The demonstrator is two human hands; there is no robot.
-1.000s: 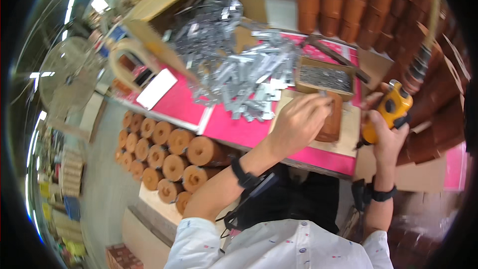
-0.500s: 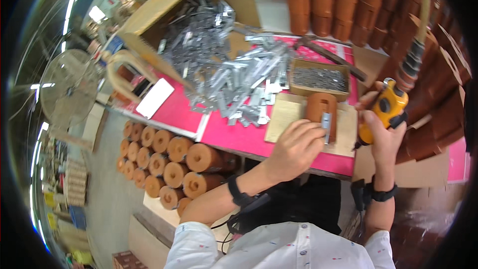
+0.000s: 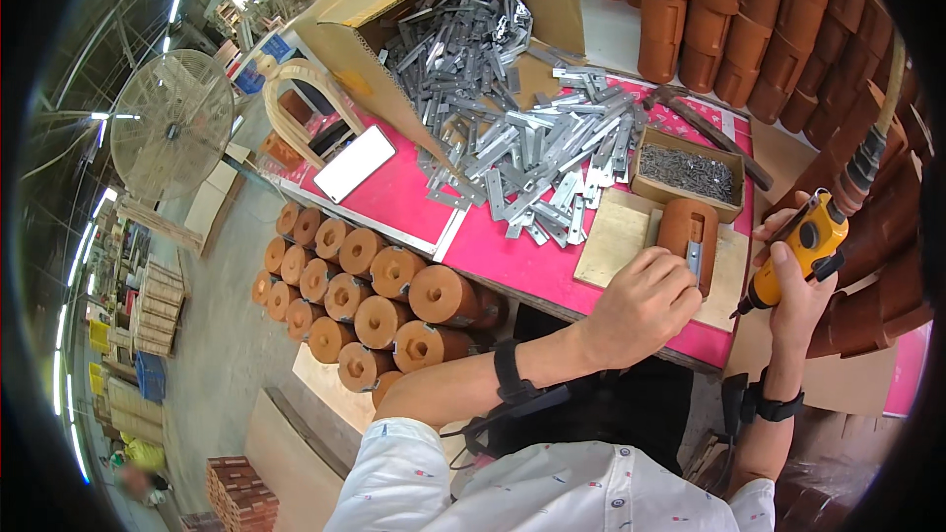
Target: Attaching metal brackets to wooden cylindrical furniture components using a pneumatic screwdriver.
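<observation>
A carton [image 3: 547, 0] holds metal plates [image 3: 463, 49]; a small box [image 3: 658, 189], grey metal bits [image 3: 687, 175].

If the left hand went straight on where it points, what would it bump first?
Probably the brown block, where the metal strip sits: the left hand looks right beside it, maybe already touching.

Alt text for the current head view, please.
The person's left hand is at a brown slotted cylinder with a metal plate on it, while the right hand holds a yellow power tool. Beyond are a small box of fasteners and loose metal plates piled in and before a cardboard box.
</observation>
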